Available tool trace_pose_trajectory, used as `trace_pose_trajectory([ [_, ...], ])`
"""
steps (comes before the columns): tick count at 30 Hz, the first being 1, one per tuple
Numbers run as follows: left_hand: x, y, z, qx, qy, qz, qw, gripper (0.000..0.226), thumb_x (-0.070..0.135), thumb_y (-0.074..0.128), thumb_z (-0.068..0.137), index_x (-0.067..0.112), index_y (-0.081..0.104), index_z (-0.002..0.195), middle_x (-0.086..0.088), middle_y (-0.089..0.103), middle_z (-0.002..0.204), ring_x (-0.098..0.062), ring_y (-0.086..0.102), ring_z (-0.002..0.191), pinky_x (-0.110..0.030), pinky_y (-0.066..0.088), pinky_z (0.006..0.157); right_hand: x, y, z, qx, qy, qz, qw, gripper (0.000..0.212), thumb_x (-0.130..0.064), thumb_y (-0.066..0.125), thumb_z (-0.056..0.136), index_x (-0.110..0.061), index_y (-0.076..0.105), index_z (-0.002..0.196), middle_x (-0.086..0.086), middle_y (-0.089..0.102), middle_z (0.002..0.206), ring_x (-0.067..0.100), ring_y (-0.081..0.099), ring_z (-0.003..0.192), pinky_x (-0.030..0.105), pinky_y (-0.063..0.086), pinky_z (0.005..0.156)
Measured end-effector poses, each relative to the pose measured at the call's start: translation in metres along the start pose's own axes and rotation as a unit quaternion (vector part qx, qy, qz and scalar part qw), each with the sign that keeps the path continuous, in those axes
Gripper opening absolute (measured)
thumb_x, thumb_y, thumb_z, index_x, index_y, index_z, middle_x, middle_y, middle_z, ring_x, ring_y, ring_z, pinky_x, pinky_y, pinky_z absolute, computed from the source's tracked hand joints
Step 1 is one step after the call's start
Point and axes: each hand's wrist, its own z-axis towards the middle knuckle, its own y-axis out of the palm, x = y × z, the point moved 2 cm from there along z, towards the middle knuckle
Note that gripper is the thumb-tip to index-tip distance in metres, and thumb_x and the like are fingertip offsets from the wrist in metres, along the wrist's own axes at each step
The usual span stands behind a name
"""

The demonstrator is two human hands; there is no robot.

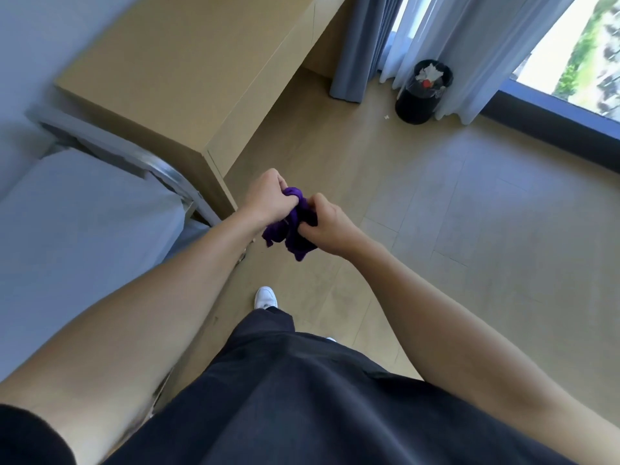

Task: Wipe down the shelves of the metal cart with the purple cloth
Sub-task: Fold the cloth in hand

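My left hand (268, 199) and my right hand (330, 229) both hold the purple cloth (295, 229), all bunched up, above the floor (436, 196). The metal cart (167, 171) is just to my left. A black bin (424, 95) stands by the curtain (362, 45).

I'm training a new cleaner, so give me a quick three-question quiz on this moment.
1. Which hands hold the purple cloth? A) left only B) right only C) both
2. True or false: the cloth touches no part of the metal cart.
3. Fill in: the black waste bin stands on the floor beside the ____.
Key: 1 C, the left hand and right hand each grip it; 2 true; 3 curtains.
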Motion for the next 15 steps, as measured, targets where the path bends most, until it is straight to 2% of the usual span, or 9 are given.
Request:
trace_pose_trajectory([
  [3, 0.002, -0.017, 0.026, -0.05, -0.036, -0.128, 0.99, 0.017, 0.013, 0.066, 0.08, 0.015, 0.054, 0.092, -0.008, 0.065, 0.09, -0.022, 0.069, 0.076, -0.038, 0.061, 0.07, -0.013, -0.001, 0.02, -0.008, -0.005, 0.066, 0.998, 0.053, -0.033, 0.076, 0.069, -0.021, 0.04, 0.106, -0.002, 0.064, 0.096, 0.013, 0.068, 0.077, 0.029, 0.058, 0.061],
  [5, 0.002, -0.032, 0.042, -0.119, -0.032, -0.182, 0.976, 0.029, 0.013, 0.068, 0.079, 0.015, 0.054, 0.105, -0.013, 0.068, 0.098, -0.024, 0.071, 0.083, -0.037, 0.061, 0.074, -0.023, -0.003, 0.038, 0.046, -0.002, 0.094, 0.994, 0.042, -0.025, 0.074, 0.076, -0.021, 0.041, 0.103, -0.001, 0.063, 0.09, 0.009, 0.068, 0.062, 0.023, 0.055, 0.049],
  [7, 0.0, -0.045, 0.057, -0.19, -0.022, -0.213, 0.958, 0.036, 0.013, 0.067, 0.079, 0.017, 0.054, 0.111, -0.014, 0.071, 0.101, -0.024, 0.072, 0.087, -0.035, 0.06, 0.075, -0.034, -0.009, 0.056, 0.088, 0.005, 0.084, 0.993, 0.024, -0.012, 0.06, 0.083, -0.021, 0.043, 0.097, 0.003, 0.064, 0.081, 0.008, 0.066, 0.053, 0.021, 0.049, 0.042],
  [8, -0.002, -0.053, 0.066, -0.199, -0.003, -0.179, 0.964, 0.038, 0.015, 0.065, 0.079, 0.019, 0.053, 0.114, -0.012, 0.07, 0.101, -0.024, 0.071, 0.089, -0.035, 0.059, 0.076, -0.038, -0.012, 0.064, 0.093, 0.009, 0.063, 0.994, 0.021, -0.01, 0.056, 0.083, -0.022, 0.045, 0.096, 0.002, 0.065, 0.079, 0.012, 0.066, 0.056, 0.022, 0.048, 0.042],
  [10, -0.007, -0.07, 0.086, -0.149, 0.085, 0.007, 0.985, 0.049, 0.014, 0.063, 0.081, 0.023, 0.047, 0.126, -0.003, 0.064, 0.107, -0.021, 0.065, 0.098, -0.034, 0.054, 0.083, -0.045, -0.02, 0.078, 0.083, 0.004, 0.029, 0.996, 0.021, -0.011, 0.055, 0.082, -0.025, 0.052, 0.097, -0.003, 0.064, 0.083, 0.016, 0.066, 0.069, 0.021, 0.049, 0.05],
  [11, -0.011, -0.077, 0.095, -0.122, 0.129, 0.083, 0.981, 0.06, 0.012, 0.065, 0.08, 0.024, 0.042, 0.134, -0.002, 0.058, 0.116, -0.02, 0.059, 0.106, -0.034, 0.05, 0.088, -0.05, -0.023, 0.085, 0.075, -0.008, 0.029, 0.997, 0.021, -0.012, 0.056, 0.082, -0.026, 0.054, 0.097, -0.005, 0.064, 0.086, 0.015, 0.065, 0.075, 0.021, 0.051, 0.054],
  [13, -0.018, -0.084, 0.107, -0.168, 0.156, 0.104, 0.968, 0.084, 0.013, 0.074, 0.076, 0.024, 0.03, 0.147, -0.004, 0.047, 0.137, -0.021, 0.049, 0.125, -0.035, 0.044, 0.099, -0.061, -0.03, 0.096, 0.069, -0.039, 0.042, 0.996, 0.02, -0.012, 0.055, 0.082, -0.028, 0.057, 0.094, -0.006, 0.064, 0.087, 0.012, 0.064, 0.079, 0.023, 0.054, 0.06],
  [14, -0.023, -0.086, 0.112, -0.22, 0.14, 0.074, 0.962, 0.09, 0.013, 0.078, 0.074, 0.024, 0.028, 0.148, -0.004, 0.044, 0.143, -0.021, 0.045, 0.13, -0.035, 0.042, 0.102, -0.066, -0.034, 0.101, 0.074, -0.049, 0.057, 0.994, 0.021, -0.012, 0.054, 0.082, -0.031, 0.057, 0.091, -0.007, 0.064, 0.085, 0.012, 0.063, 0.078, 0.024, 0.056, 0.062],
  [15, -0.027, -0.087, 0.117, -0.265, 0.124, 0.04, 0.955, 0.086, 0.012, 0.08, 0.072, 0.023, 0.034, 0.144, -0.002, 0.047, 0.141, -0.02, 0.047, 0.129, -0.033, 0.044, 0.099, -0.071, -0.038, 0.107, 0.079, -0.051, 0.085, 0.992, 0.022, -0.012, 0.053, 0.083, -0.033, 0.056, 0.088, -0.008, 0.063, 0.083, 0.012, 0.063, 0.077, 0.025, 0.056, 0.063],
])
